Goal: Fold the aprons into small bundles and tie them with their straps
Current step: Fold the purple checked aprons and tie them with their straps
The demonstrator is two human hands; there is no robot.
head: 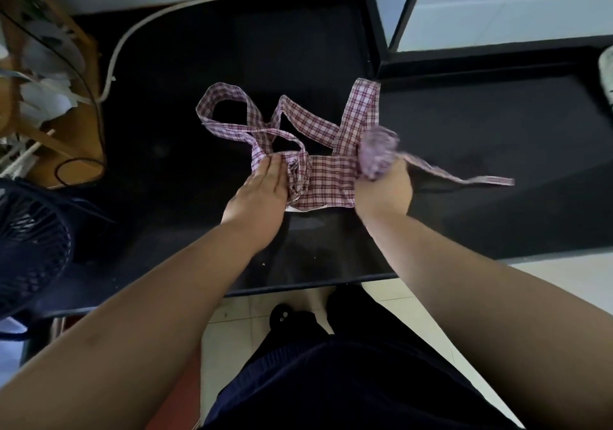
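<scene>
Black glossy countertop [166,131] is holding a folded red-and-white checked cloth apron [328,177], its straps [308,121] trailing outward. The left hand [262,190] is pressing the bundle's left edge with straight fingers [273,167], while the right hand [384,194] is gripping blurred bunched fabric at its right edge. A dark mesh fan [30,247] is standing far left.

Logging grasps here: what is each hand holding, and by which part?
The right hand grips the plaid apron by a bunched wad at its right end. The left hand holds nothing, only pressing flat on the left end.

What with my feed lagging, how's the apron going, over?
Left hand flat on apron. Right hand grips its bunched end. Straps loose, untied. Nothing blocking.
</scene>
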